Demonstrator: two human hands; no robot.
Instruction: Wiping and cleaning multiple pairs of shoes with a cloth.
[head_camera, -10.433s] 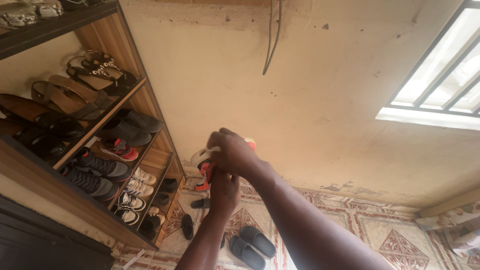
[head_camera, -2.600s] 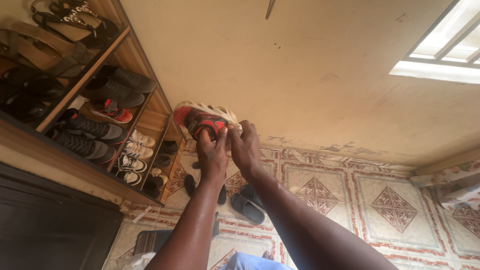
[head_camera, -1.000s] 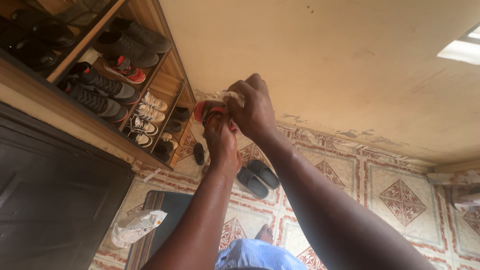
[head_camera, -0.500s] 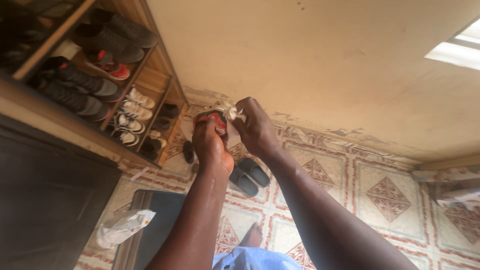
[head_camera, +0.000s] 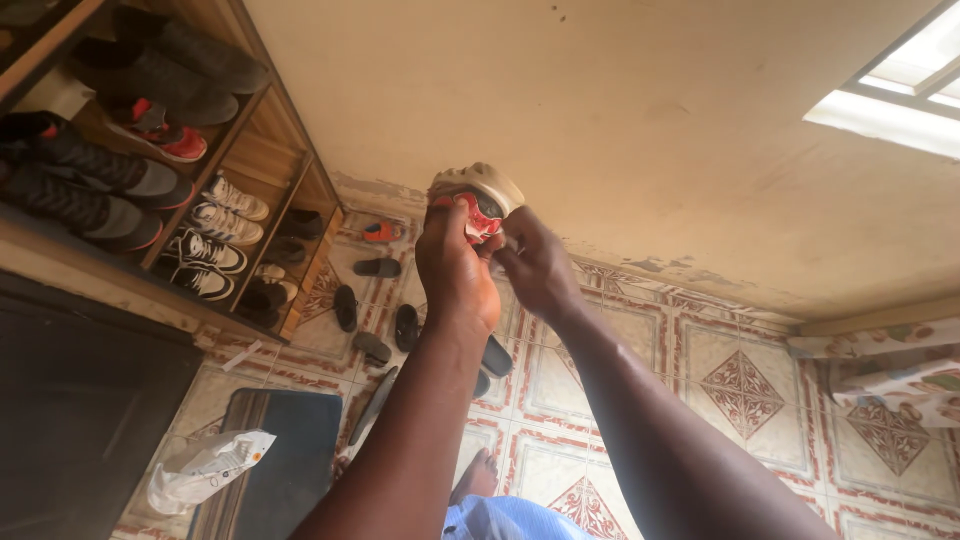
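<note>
- Bare foot (head_camera: 478, 476) on the tiled floor (head_camera: 760, 400) at bottom centre, a light blue garment (head_camera: 510, 520) below it.
- Mat (head_camera: 280, 450) at the floor's left edge; a white plastic bag (head_camera: 205, 468) lies on its near-left corner.
- Left hand (head_camera: 455, 270) holds the shoe (head_camera: 475, 200) up in front of the wall (head_camera: 600, 110), fingers clamped on the red upper, probably to steady it.
- Right hand (head_camera: 535, 265) is just beside it, fingertips pinched together at the shoe's side; cannot tell what they grip.
- Shoe is off the floor, cream sole turned away and up, so the upper faces the person.
- Loose slippers (head_camera: 375, 300) are scattered on the floor near the rack's foot; one dark pair is partly hidden behind the left forearm.
- Wooden rack (head_camera: 270, 190) on the left is open-fronted, shelves full: white sneakers (head_camera: 215, 235) on the lower shelves, grey pairs (head_camera: 90, 190) and a red-trimmed one (head_camera: 160, 135) higher, all side by side.
- Window (head_camera: 900, 90) at top right.
</note>
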